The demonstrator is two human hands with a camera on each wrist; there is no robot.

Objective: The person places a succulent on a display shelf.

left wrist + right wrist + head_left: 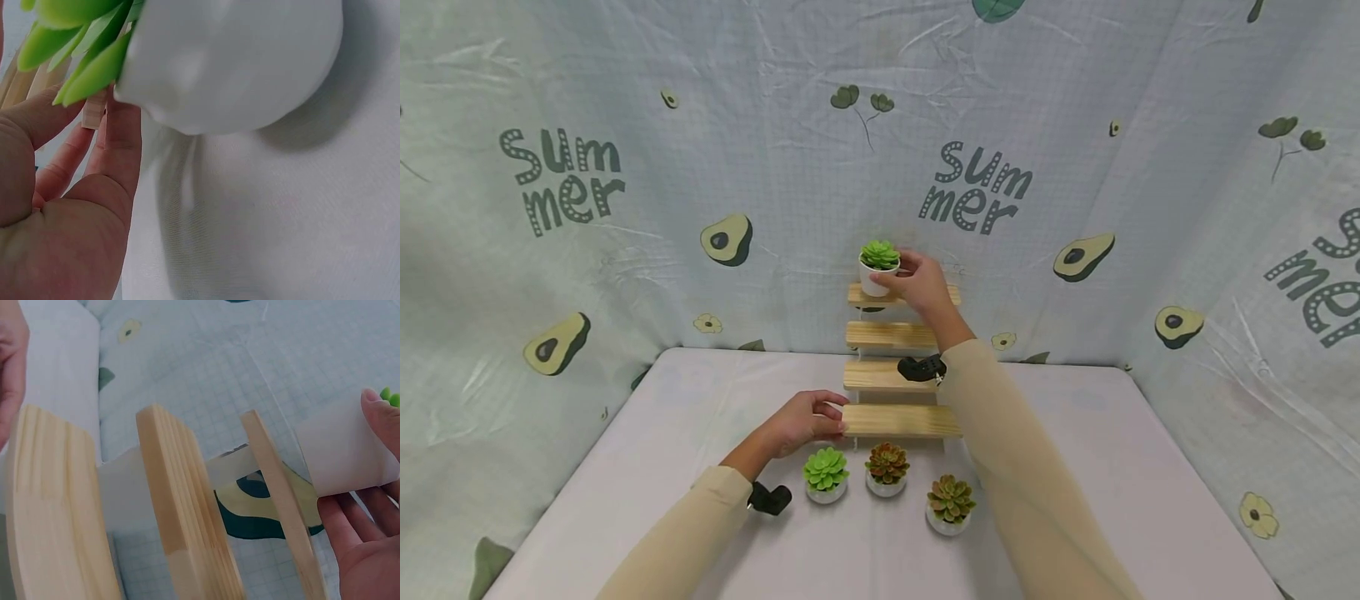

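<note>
The topmost pot (868,280) is white (its succulent (879,254) bright green).

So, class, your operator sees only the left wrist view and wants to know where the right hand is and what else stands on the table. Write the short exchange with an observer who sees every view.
Operator: Where is the right hand?
Observer: Up at the top shelf, holding a white pot of green leaves.
Operator: I see one green plant close up. What other plants stand on the table?
Observer: Two, a reddish plant and a red-and-green plant, right of yours in the head view.
</note>
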